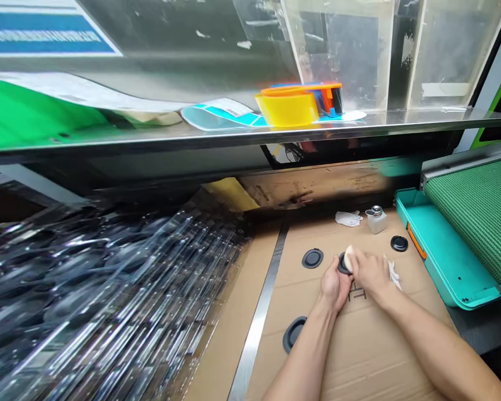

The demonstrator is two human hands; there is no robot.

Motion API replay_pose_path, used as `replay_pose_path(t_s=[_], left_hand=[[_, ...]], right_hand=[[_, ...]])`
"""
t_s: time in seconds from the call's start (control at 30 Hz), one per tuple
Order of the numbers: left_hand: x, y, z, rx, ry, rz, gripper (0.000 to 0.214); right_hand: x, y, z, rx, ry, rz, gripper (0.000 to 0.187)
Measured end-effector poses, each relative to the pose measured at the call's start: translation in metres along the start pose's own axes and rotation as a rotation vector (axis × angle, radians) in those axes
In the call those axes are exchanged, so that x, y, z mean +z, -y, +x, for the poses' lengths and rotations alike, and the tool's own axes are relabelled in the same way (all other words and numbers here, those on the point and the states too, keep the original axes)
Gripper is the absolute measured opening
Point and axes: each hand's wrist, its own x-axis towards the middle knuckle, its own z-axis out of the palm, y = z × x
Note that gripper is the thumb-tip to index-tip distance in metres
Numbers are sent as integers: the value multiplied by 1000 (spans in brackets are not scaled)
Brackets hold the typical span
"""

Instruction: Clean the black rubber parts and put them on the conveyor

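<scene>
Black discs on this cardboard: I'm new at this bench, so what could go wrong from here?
The white pad between the left hand and right hand could leave fibres on the black disc. The metal-topped bottle might tip toward the teal tray. The lower disc by the left forearm could get bumped.

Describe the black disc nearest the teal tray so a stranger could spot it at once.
Find the teal tray with the orange strip, at the right edge of the cardboard sheet. Just left of the tray's rim lies a black round disc flat on the cardboard. It sits just below and right of a small bottle with a metal cap, apart from the disc in the left hand.
</scene>
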Motion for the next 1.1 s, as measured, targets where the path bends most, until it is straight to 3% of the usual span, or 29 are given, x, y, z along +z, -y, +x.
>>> replay_pose_path(t_s=[0.07,0.2,0.33,0.43,0.67,0.83,0.93,1.0,1.1], left_hand=[[1,0,-1,32,-20,8,38],[3,2,-1,-32,-5,-17,43],[4,2,1,11,-27,-45,39],[5,1,1,-49,28,-62,45],[7,-10,0,30,34,-24,44],[10,-24,-6,57,64,-120,36],[13,-30,-11,26,74,-161,37],[15,-34,-14,-43,55,-190,44],[15,-38,-17,-165,10,-215,54]], right_hand=[[0,-1,0,70,-7,-11,42],[-1,1,-3,-47,21,-22,47],[2,8,-4,76,7,-41,50],[2,11,-3,-10,31,-37,51],[-16,-26,16,173,-119,67,51],[-20,-41,11,71,-107,175,51],[-33,-48,10,14,-151,82,47],[-46,-55,9,84,-85,-42,49],[-60,-66,7,165,143,-172,53]])
